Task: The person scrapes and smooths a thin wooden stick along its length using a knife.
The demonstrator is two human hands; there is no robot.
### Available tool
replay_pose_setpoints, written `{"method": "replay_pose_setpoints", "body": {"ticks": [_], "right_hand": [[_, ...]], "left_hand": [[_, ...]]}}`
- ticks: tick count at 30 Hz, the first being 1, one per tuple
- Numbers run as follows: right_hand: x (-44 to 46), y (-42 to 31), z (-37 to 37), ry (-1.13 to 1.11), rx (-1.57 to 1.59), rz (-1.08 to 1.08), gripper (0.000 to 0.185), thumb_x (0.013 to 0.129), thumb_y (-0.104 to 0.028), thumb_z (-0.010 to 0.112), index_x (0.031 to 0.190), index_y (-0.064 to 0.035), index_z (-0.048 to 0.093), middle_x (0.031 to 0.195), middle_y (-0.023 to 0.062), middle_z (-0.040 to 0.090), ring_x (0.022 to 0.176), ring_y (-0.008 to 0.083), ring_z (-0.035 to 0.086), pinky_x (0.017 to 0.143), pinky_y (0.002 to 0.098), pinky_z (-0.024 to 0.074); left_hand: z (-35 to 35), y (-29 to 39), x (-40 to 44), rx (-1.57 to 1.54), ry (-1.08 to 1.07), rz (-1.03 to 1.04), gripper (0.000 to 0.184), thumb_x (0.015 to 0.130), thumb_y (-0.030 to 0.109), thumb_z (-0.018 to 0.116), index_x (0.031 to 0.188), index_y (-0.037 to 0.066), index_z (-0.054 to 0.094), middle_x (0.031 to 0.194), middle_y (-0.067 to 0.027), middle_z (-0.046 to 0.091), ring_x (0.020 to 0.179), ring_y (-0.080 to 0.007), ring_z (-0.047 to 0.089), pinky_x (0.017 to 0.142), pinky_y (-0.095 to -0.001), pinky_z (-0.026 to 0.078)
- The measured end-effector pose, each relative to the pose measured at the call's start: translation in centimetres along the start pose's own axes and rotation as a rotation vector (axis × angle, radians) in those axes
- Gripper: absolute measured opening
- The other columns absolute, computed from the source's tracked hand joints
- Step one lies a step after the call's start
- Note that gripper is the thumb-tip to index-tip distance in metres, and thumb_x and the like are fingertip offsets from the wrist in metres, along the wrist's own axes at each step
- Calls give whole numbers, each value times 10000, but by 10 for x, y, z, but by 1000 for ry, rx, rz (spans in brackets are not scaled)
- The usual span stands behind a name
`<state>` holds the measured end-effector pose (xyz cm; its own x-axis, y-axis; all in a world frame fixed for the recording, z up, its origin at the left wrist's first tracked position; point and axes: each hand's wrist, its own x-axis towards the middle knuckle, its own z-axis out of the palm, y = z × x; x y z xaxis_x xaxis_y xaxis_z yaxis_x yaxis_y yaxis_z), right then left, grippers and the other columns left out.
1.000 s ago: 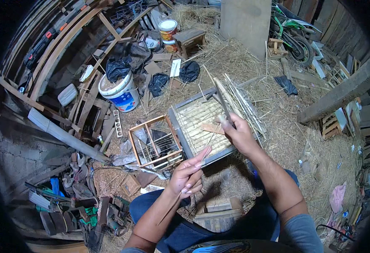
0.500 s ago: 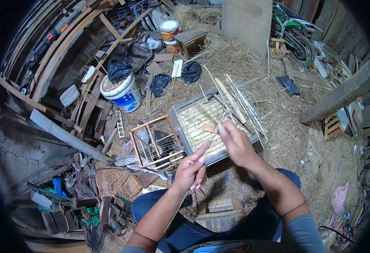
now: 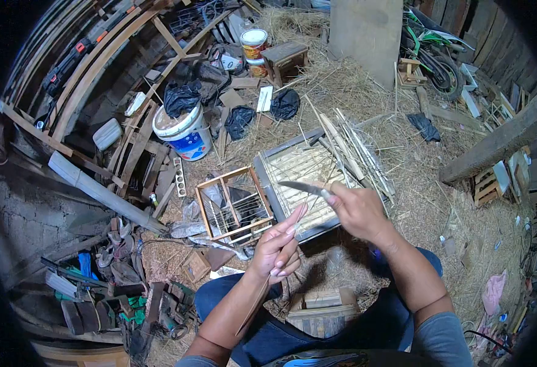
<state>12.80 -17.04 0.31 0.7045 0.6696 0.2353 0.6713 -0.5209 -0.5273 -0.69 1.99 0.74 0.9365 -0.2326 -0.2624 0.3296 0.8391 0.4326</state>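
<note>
Knife (image 3: 305, 188) in the right hand (image 3: 357, 211): the fingers are closed around its handle, with the pale end of the handle showing beside the thumb. Its dark blade points across to the left, beyond the extended fingertips of the left hand (image 3: 279, 249) and visibly apart from them.

The left hand has hold of a thin bamboo strip (image 3: 253, 307). Its thumb and index finger are stretched forward and nearly together, pinching the strip near its upper end, while the other fingers curl in loosely toward the palm. The strip runs beneath those curled fingers, comes out at the heel of the hand and slants down along the inside of the forearm. Its upper tip is too fine to make out, so I cannot tell whether the blade touches it.

Both hands are raised at the near edge of a slatted panel (image 3: 286, 169) with a dark frame, and the blade shows against its pale slats. A loose pile of split bamboo (image 3: 348, 147) lies along the panel's right side. Just beside the panel's left edge is a small wooden-framed cage (image 3: 262, 192) with thin bars. A wooden block (image 3: 322, 325) is between the person's legs, below the hands.
</note>
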Motion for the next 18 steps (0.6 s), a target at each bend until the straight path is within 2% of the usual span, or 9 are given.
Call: {"method": "replay_pose_setpoints", "body": {"ticks": [2, 3, 6, 11, 12, 13, 15, 16, 18], "right_hand": [[0, -5, 7, 175, 45, -63, 307, 1030, -413, 455, 1007, -160, 627, 596, 82, 629, 466, 289, 611, 427, 433, 473], [-8, -12, 6, -55, 42, -50, 312, 1030, -419, 454, 993, -163, 629, 601, 101, 629, 496, 324, 624, 447, 463, 474], [-13, -19, 16, -79, 59, -106, 300, 1030, -401, 459, 979, -157, 624, 607, 114, 629, 519, 357, 624, 460, 498, 464], [8, 11, -2, 18, 65, 92, 259, 1021, -350, 485, 940, -139, 611, 598, 147, 615, 540, 389, 613, 493, 500, 463], [7, 14, -3, -11, 163, 126, 310, 1031, -375, 499, 962, -100, 625, 629, 106, 640, 567, 309, 643, 530, 435, 466], [8, 15, 1, -12, 159, 129, 310, 1031, -375, 499, 962, -100, 625, 629, 106, 640, 567, 309, 643, 530, 435, 466], [8, 15, 12, 103, 799, 208, 385, 1034, -409, 521, 978, -47, 638, 722, 36, 662, 685, 152, 634, 628, 346, 473], [8, 16, 8, -13, 1079, 420, 374, 1017, -387, 586, 953, -23, 641, 823, -5, 648, 807, 67, 563, 735, 286, 462], [11, 13, 9, 53, 1067, 379, 330, 1008, -358, 610, 935, -38, 638, 824, -7, 642, 818, 60, 556, 762, 279, 462]], "left_hand": [[-12, -3, -1, -15, 25, -9, 391, 1077, 129, 356, 1467, 103, 377, 442, 1, 385, 283, -86, 317, 313, -241, 295], [-12, -3, 0, -30, 56, -20, 497, 1077, 103, 327, 1567, 134, 254, 442, -8, 395, 287, -91, 337, 322, -248, 313], [-6, -1, -2, 2, 124, -69, 510, 1075, 102, 339, 1574, 111, 235, 437, -6, 388, 282, -90, 327, 319, -250, 312], [-5, -3, -4, 98, -1, -72, 513, 1069, 111, 364, 1570, 113, 252, 426, 3, 373, 278, -92, 324, 317, -246, 321], [-3, -4, -3, 167, 19, -58, 516, 1068, 136, 391, 1568, 121, 267, 430, 12, 365, 283, -88, 304, 322, -241, 314], [-3, -5, -2, 233, 40, -44, 519, 1066, 160, 417, 1567, 130, 282, 435, 21, 357, 288, -84, 284, 327, -237, 307], [-6, -10, 0, 261, 34, -53, 525, 1066, 180, 429, 1569, 144, 282, 437, 22, 360, 294, -80, 292, 332, -235, 315], [-6, -13, 1, 320, 37, -67, 526, 1066, 186, 433, 1569, 148, 283, 438, 22, 365, 297, -76, 301, 332, -233, 319], [-7, -19, 3, 387, 33, -90, 527, 1068, 204, 441, 1569, 159, 286, 444, 19, 383, 310, -68, 324, 340, -225, 333]]}}
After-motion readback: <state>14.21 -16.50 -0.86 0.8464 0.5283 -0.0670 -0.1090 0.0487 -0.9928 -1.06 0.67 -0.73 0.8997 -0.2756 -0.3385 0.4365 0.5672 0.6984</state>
